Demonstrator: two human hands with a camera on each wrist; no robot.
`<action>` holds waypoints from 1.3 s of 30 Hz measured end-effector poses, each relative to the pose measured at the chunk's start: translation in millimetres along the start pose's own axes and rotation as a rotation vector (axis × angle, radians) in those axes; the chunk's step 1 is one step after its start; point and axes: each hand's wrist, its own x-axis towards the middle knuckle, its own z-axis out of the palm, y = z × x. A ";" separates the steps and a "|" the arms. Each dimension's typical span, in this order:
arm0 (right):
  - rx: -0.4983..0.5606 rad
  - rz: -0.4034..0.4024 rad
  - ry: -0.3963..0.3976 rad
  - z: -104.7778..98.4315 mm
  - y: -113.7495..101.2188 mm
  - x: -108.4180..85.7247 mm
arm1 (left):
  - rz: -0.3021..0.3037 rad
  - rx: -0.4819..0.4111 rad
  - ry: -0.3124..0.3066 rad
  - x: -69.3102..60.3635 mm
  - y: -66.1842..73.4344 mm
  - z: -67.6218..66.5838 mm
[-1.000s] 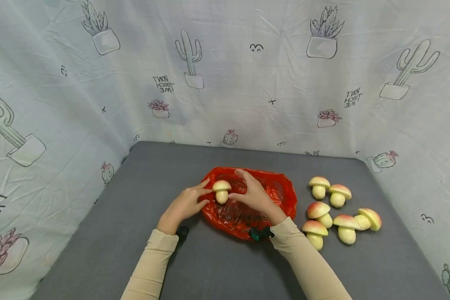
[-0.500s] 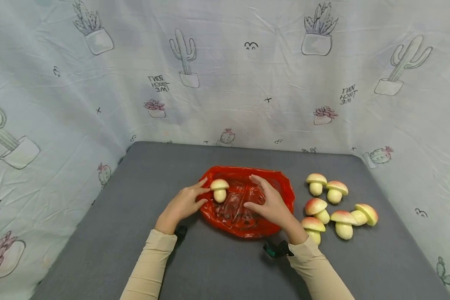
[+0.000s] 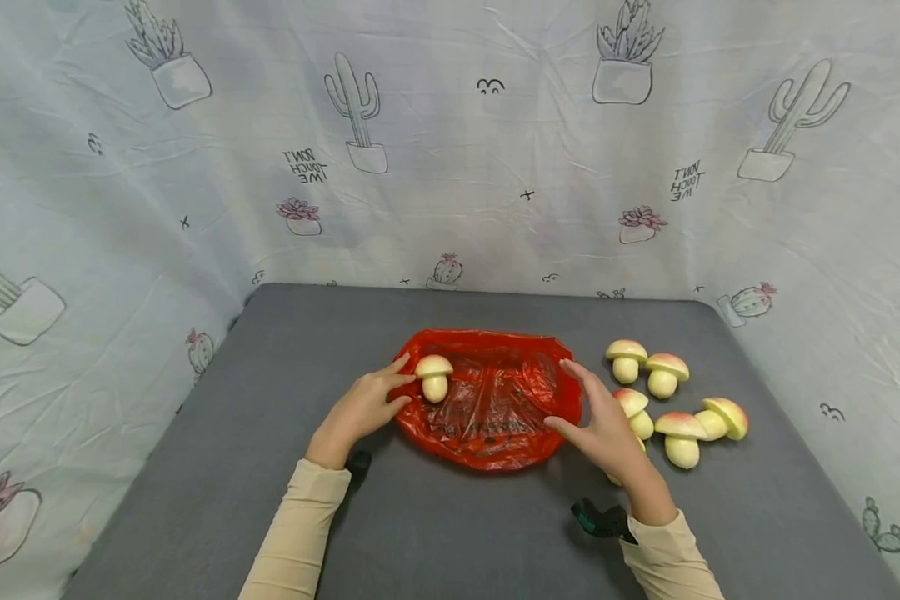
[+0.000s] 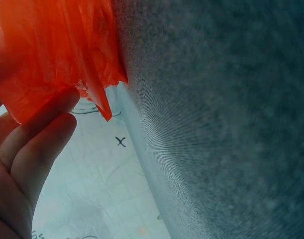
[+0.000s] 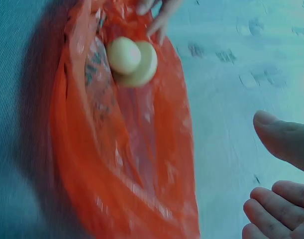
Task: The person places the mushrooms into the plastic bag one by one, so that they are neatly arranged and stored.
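The right hand (image 3: 607,429), spread and empty, draws away past the red plastic bag (image 3: 487,462), leaving one round-capped, cream-yellow mushroom (image 3: 434,379) inside by the loosely splayed left hand (image 3: 356,408) touching its rim, pink-tinged mushrooms (image 3: 681,437) nearer the right edge of the counter (image 3: 750,517).

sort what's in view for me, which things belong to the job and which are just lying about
Seems part of the job:
left hand, at the bag's edge
right hand, holding nothing
red bag
mushroom inside it
loose mushrooms on the table, probably

Probably just there:
grey table
patterned cloth behind
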 end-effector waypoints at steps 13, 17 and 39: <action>-0.041 0.116 0.072 -21.0 25.5 -43.5 | -0.021 0.003 -0.004 -0.5 0.5 -0.4; -0.080 0.132 0.079 -22.8 30.4 -53.8 | -0.018 0.008 0.002 -0.3 0.3 -0.7; -0.177 0.067 0.080 -21.8 48.1 -72.7 | -0.021 0.009 -0.010 -0.9 1.4 -2.0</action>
